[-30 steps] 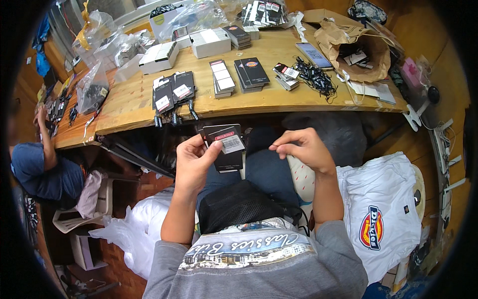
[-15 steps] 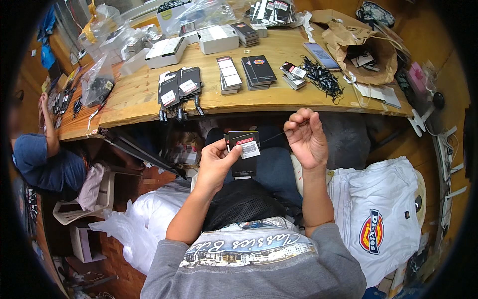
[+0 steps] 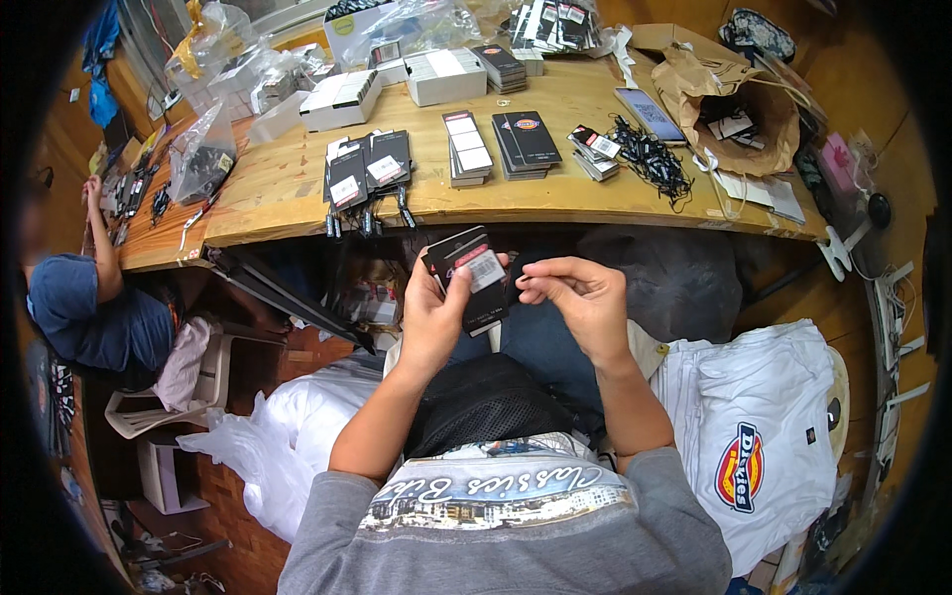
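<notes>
Head view. Left hand (image 3: 433, 315): fingers closed around a small stack of black hang tags (image 3: 468, 278) with a white sticker, held upright below the bench (image 3: 278, 193) edge, above the lap. Right hand (image 3: 577, 299): just beside the tags, thumb and forefinger pinched together; whether anything lies between them cannot be told. On the bench: black tag bundles (image 3: 367, 169), white-faced card stack (image 3: 468, 149), dark card stack (image 3: 527, 142), tangle of black cords (image 3: 650, 159), white boxes (image 3: 342, 99), brown paper bag (image 3: 734, 99). Lower right: white printed shirt (image 3: 764, 436). Far left: another person in blue (image 3: 84, 307).
</notes>
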A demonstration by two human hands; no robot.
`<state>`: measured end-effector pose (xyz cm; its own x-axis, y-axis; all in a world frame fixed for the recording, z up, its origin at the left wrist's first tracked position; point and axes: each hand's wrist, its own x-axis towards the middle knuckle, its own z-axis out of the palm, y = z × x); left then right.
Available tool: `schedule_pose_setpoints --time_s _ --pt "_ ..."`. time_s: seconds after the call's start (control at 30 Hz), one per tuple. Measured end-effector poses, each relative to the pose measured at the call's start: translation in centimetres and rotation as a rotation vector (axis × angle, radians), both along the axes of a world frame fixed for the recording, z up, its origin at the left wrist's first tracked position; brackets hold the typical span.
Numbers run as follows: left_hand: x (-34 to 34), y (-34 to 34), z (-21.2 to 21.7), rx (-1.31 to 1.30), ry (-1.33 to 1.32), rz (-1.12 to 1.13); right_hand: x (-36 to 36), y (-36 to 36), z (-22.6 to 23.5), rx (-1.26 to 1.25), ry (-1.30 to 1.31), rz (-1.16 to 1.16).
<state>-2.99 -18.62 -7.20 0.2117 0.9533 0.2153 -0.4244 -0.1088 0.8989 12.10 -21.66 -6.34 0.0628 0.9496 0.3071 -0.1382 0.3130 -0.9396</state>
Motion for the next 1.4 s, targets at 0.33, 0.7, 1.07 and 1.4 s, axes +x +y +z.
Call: schedule_pose_setpoints --time_s 0.33,0.7,1.07,1.4 --pt "0.6 -1.7 0.7 0.210 0.310 0.257 -0.9 -0.2 -0.2 0.185 -0.133 -0.184" --pt "0.6 -1.8 1.5 0.527 0.474 0.319 -1.9 -0.2 -0.4 0.235 0.003 -0.189" --pt "0.7 -1.8 0.5 0.649 0.559 0.410 -2.3 0.4 -2.0 0.324 -0.113 -0.289" --pt "0.4 -1.1 0.3 0.632 0.594 0.318 -2.3 1.0 -1.5 0.431 -0.373 -0.426"
